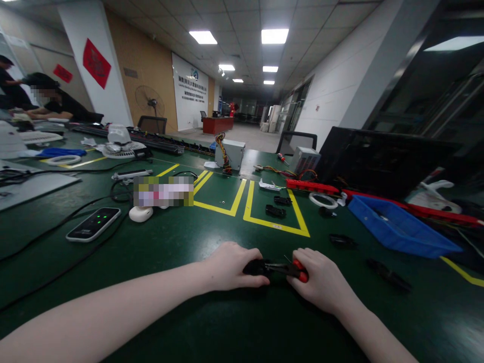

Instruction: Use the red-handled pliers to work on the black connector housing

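Left hand (pixel 230 267): a small black part (pixel 252 267) is pinched between thumb and fingers, low over the green desk (pixel 212 327).
Right hand (pixel 315 280): pliers (pixel 282 267) are gripped, their red-covered handles enclosed by curled fingers and their dark metal nose pointed at the left hand.
Meeting point: the plier tips are brought up to the black part; whether it is bitten or merely touched cannot be told.
Blue tray (pixel 412 247): shallow, slope-walled and apparently plastic, it is set on the right of the desk; something small and pale is seen inside but cannot be identified.
Yellow tape (pixel 259 223): two rectangles are outlined on the smooth surface; two black pieces (pixel 275 210) are contained in the right one, a tiny shiny bit (pixel 223 202) in the left.
Loose black pieces (pixel 342 241): two are laid near the tray, the nearer being blurred.
Pixelated item (pixel 163 192): its shape is masked by mosaic blocks; a rounded white case (pixel 140 215) is placed just before it.
Metal box (pixel 233 154): grey and square-edged, it is flanked by bunched coloured wires (pixel 224 151).
Cut off: much of the black part is covered by the left fingers, and both forearms are cropped by the view's edge.
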### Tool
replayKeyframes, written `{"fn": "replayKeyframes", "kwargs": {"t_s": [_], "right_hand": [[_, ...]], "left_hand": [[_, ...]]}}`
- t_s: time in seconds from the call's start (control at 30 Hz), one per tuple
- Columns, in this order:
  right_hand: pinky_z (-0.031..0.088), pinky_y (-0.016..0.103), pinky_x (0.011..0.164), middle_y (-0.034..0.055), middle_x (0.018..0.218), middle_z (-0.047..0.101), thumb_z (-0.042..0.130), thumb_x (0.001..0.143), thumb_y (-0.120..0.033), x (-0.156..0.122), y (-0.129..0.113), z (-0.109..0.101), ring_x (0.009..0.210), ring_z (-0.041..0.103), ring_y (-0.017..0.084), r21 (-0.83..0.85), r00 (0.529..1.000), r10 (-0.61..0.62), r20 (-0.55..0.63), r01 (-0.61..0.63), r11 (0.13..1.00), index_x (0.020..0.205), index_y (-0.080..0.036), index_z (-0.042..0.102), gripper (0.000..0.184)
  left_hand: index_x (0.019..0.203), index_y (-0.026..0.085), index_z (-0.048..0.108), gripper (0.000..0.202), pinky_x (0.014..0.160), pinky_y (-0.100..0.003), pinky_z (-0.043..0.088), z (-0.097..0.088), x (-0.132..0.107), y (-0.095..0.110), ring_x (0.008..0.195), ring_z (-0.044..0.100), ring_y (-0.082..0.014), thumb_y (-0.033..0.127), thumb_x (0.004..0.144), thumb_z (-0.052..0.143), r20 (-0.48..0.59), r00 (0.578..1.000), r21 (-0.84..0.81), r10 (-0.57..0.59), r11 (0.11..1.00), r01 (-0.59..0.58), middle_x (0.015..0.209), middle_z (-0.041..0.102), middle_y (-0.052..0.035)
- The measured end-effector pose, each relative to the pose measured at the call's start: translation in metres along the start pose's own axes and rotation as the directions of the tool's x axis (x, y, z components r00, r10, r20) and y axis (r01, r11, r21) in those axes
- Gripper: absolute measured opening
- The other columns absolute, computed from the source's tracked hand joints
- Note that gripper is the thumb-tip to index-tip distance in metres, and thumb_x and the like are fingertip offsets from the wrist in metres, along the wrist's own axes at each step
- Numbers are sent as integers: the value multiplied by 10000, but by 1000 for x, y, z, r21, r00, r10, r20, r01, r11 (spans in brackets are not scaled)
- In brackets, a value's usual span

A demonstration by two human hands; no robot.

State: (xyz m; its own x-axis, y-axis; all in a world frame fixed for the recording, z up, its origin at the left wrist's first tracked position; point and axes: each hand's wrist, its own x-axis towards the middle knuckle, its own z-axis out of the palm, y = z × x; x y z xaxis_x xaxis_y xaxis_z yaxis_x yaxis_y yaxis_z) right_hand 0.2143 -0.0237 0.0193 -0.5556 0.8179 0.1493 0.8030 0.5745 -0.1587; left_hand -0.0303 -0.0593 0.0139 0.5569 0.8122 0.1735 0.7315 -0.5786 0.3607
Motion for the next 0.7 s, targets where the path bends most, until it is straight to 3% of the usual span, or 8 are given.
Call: {"fn": "replayKeyframes", "kwargs": {"t_s": [0.17, 0.3, 0.57, 0.7], "right_hand": [[417, 306, 595, 32, 718, 594, 591, 733, -274, -1, -1, 0, 663, 557, 189, -36, 999, -20, -37, 18, 999, 676, -224, 482, 133], [425, 318, 619, 39, 734, 599, 578, 756, -285, -1, -2, 0, 679, 559, 194, -30, 1000, -9, -21, 9, 1000, 689, -220, 486, 130], [434, 330, 642, 49, 764, 611, 585, 761, -284, -2, -3, -2, 698, 560, 200, -2, 1000, -6, -3, 6, 1000, 706, -218, 506, 117], [426, 325, 626, 46, 754, 608, 585, 759, -288, -2, -3, -3, 685, 555, 198, -3, 1000, -11, -11, 11, 1000, 698, -222, 501, 123]], "left_hand": [[1138, 222, 599, 417, 664, -279, 447, 5, 0, 0, 766, 681, -209, 522, 852, 645, -36, 999, -13, -8, 1000, 8, 941, 724, -16], [1151, 213, 608, 414, 715, -302, 460, 4, -1, 1, 786, 688, -210, 512, 866, 636, -53, 999, 0, 7, 1000, -7, 972, 727, -18], [989, 210, 670, 368, 666, -276, 425, 0, -1, 3, 657, 653, -172, 549, 913, 547, -11, 999, 10, 35, 999, -35, 760, 699, -2], [1017, 220, 660, 388, 639, -264, 417, 1, 0, 1, 666, 653, -175, 574, 890, 564, -15, 1000, -3, 15, 1000, -15, 776, 699, -2]]}}
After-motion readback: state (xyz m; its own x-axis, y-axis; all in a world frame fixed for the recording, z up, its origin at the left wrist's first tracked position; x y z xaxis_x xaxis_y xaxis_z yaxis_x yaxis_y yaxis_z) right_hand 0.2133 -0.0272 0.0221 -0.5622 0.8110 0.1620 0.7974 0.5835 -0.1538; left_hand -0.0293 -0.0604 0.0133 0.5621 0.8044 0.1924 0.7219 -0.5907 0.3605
